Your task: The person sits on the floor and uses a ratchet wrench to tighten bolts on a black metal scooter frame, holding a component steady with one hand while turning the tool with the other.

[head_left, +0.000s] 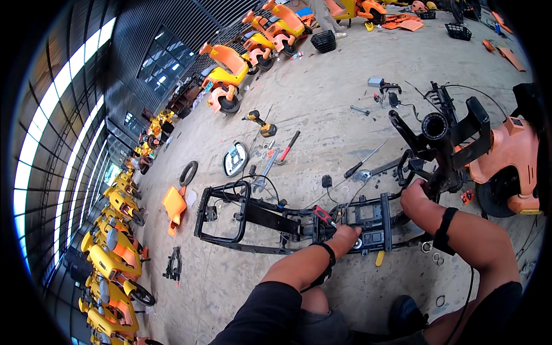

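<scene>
A black scooter frame (pixel 276 221) lies across the concrete floor before me, its steering-head tube (pixel 434 127) standing up at the right. My left hand (pixel 346 237) is closed low over the frame's middle, beside the crossbars; its grip is partly hidden. Right by those fingers is a red-and-black screwdriver (pixel 323 215), its shaft pointing toward them. My right hand (pixel 415 198) is curled against the frame below the head tube, its fingertips mostly hidden behind the metal. A yellow flat piece (pixel 379 259) shows under the frame's near rail.
Beyond the frame lie a cordless drill (pixel 261 123), a red-handled hammer (pixel 290 145), a long screwdriver (pixel 365 160), a tyre (pixel 188 173) and an orange panel (pixel 173 206). An orange scooter body (pixel 506 155) stands close at right. Yellow scooters (pixel 112 259) line the left.
</scene>
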Motion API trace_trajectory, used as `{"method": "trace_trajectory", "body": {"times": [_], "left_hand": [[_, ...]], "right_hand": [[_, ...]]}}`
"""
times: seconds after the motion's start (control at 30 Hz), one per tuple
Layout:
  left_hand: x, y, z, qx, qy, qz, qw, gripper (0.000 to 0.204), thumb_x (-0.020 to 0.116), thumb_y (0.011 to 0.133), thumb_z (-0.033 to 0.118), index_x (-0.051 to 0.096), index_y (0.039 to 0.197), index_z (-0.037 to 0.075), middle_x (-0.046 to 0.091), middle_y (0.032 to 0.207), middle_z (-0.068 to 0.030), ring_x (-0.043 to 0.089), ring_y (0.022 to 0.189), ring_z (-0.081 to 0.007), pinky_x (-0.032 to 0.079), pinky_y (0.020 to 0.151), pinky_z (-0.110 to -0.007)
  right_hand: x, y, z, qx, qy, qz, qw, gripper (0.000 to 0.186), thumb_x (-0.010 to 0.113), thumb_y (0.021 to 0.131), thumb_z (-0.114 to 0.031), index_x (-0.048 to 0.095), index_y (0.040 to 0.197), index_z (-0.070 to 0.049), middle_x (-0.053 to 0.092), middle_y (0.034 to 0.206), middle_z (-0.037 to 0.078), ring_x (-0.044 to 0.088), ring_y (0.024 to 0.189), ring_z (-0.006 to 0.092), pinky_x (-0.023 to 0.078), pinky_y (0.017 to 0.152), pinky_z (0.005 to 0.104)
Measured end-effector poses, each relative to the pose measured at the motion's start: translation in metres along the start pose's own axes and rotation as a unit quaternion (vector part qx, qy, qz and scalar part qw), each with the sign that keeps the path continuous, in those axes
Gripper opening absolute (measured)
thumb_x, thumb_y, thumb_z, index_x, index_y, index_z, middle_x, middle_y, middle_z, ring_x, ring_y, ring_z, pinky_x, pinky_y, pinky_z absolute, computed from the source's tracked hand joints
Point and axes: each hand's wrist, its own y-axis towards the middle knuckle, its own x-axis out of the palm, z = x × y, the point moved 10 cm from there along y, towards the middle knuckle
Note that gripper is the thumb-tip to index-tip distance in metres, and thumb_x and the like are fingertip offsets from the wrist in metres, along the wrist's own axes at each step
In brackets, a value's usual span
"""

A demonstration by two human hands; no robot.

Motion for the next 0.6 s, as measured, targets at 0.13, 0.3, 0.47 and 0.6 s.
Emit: {"method": "trace_trajectory", "body": {"times": [0.13, 0.3, 0.47, 0.6], "left_hand": [[-0.009, -0.006, 0.002, -0.003, -0.008, -0.006, 1.000, 0.031, 0.062, 0.085, 0.015, 0.051, 0.113, 0.008, 0.071, 0.096, -0.0172, 0.070, 0.090, -0.0367, 0.048, 0.081, -0.058], [0.024, -0.004, -0.015, -0.066, -0.100, -0.061, 0.991, 0.033, 0.061, 0.086, 0.012, 0.050, 0.116, 0.004, 0.070, 0.102, -0.0214, 0.069, 0.094, -0.0403, 0.052, 0.077, -0.059], [0.021, -0.013, -0.012, -0.059, -0.095, -0.091, 0.990, 0.028, 0.055, 0.090, 0.012, 0.050, 0.115, -0.001, 0.069, 0.097, -0.0240, 0.069, 0.091, -0.0399, 0.055, 0.074, -0.048], [0.015, -0.015, -0.012, -0.053, -0.116, -0.070, 0.989, 0.033, 0.060, 0.086, 0.011, 0.048, 0.114, -0.003, 0.069, 0.097, -0.0247, 0.069, 0.089, -0.0405, 0.056, 0.074, -0.047]], "right_hand": [[0.006, 0.003, 0.001, 0.008, 0.010, -0.007, 1.000, 0.025, 0.057, 0.089, -0.020, 0.075, 0.104, -0.013, 0.070, 0.098, 0.008, 0.066, 0.089, 0.0339, 0.043, 0.065, 0.0569], [0.004, 0.003, -0.002, 0.003, 0.005, -0.002, 1.000, 0.024, 0.057, 0.090, -0.021, 0.075, 0.104, -0.014, 0.070, 0.099, 0.007, 0.066, 0.090, 0.0326, 0.043, 0.065, 0.0569], [0.010, 0.009, -0.001, 0.010, 0.014, -0.010, 1.000, 0.025, 0.057, 0.090, -0.021, 0.075, 0.105, -0.014, 0.070, 0.100, 0.007, 0.066, 0.091, 0.0322, 0.043, 0.067, 0.0572], [0.005, 0.004, 0.000, 0.006, 0.011, -0.001, 1.000, 0.025, 0.056, 0.091, -0.022, 0.075, 0.106, -0.015, 0.070, 0.100, 0.007, 0.065, 0.092, 0.0322, 0.043, 0.068, 0.0573]]}}
